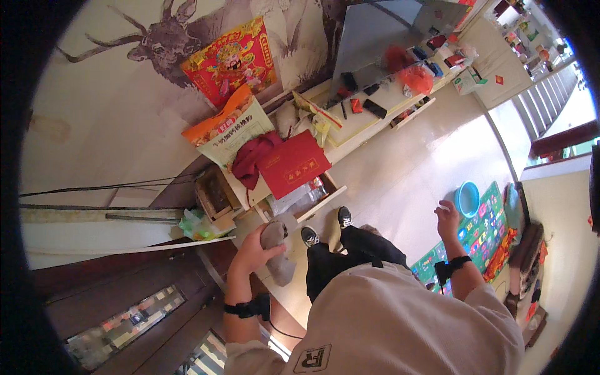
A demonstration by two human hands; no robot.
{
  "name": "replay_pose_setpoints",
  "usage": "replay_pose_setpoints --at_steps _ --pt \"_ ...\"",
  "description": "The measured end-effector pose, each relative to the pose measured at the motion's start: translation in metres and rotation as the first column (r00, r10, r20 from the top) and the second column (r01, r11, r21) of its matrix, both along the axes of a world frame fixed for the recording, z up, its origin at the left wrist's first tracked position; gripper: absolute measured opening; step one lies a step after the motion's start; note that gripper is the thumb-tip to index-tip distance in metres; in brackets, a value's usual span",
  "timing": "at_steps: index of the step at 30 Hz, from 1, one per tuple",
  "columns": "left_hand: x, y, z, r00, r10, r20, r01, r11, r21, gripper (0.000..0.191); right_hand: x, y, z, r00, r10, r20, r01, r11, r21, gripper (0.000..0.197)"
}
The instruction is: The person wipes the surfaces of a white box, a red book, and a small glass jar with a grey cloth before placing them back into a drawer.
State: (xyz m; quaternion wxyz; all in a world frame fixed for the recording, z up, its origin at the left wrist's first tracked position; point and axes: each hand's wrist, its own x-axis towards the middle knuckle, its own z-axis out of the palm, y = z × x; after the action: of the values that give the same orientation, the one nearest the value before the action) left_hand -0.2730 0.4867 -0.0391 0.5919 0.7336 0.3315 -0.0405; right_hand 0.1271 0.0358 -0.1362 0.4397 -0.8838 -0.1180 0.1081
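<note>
My left hand (255, 251) grips a bunched grey cloth-like bundle (280, 262), its fingers and thumb wrapped round the upper part, beside an open drawer. What the bundle is exactly, I cannot tell. Out to the right, my right hand (447, 218) hangs with its fingers partly spread and nothing in it, near a light blue plastic basin (467, 199). Ahead of my left hand, a red box or folder (294, 164) with gold writing rests on the cabinet corner above the open drawer (323, 204). Dark red cloth (253, 154) and a large printed food bag (229, 129) lie behind it.
A long low cabinet (361, 122) holds a phone (375, 108), red mesh bags (416, 79) and a television (375, 42). A second drawer (412, 114) stands open. A wooden box (215, 194) is beside the cabinet. A green patterned mat (483, 234) lies on the floor at right.
</note>
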Motion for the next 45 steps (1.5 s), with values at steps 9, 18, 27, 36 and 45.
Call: replay_pose_setpoints --at_steps 9,18,27,36,45 --pt "-0.002 0.003 0.038 0.966 0.223 -0.129 -0.249 0.938 -0.242 0.072 0.140 -0.002 0.073 0.972 0.231 -0.049 -0.235 0.967 -0.097 0.031" --pt "0.111 -0.021 -0.114 0.928 0.362 -0.089 -0.368 0.849 -0.380 0.077 0.219 0.178 -0.065 0.787 0.561 -0.256 -0.521 0.827 0.210 0.026" --pt "0.251 -0.070 -0.371 0.968 0.220 0.123 -0.130 0.854 -0.504 0.069 0.064 0.286 -0.292 0.574 0.644 -0.506 -0.071 0.655 0.753 0.015" --pt "0.258 -0.081 -0.493 0.945 0.226 0.237 -0.060 0.831 -0.553 0.067 0.045 0.284 -0.429 0.599 0.659 -0.455 -0.119 0.635 0.763 0.021" --pt "0.236 -0.097 -0.501 0.896 0.289 0.337 -0.142 0.906 -0.399 0.065 0.027 0.284 -0.453 0.610 0.708 -0.356 -0.246 0.596 0.764 0.026"
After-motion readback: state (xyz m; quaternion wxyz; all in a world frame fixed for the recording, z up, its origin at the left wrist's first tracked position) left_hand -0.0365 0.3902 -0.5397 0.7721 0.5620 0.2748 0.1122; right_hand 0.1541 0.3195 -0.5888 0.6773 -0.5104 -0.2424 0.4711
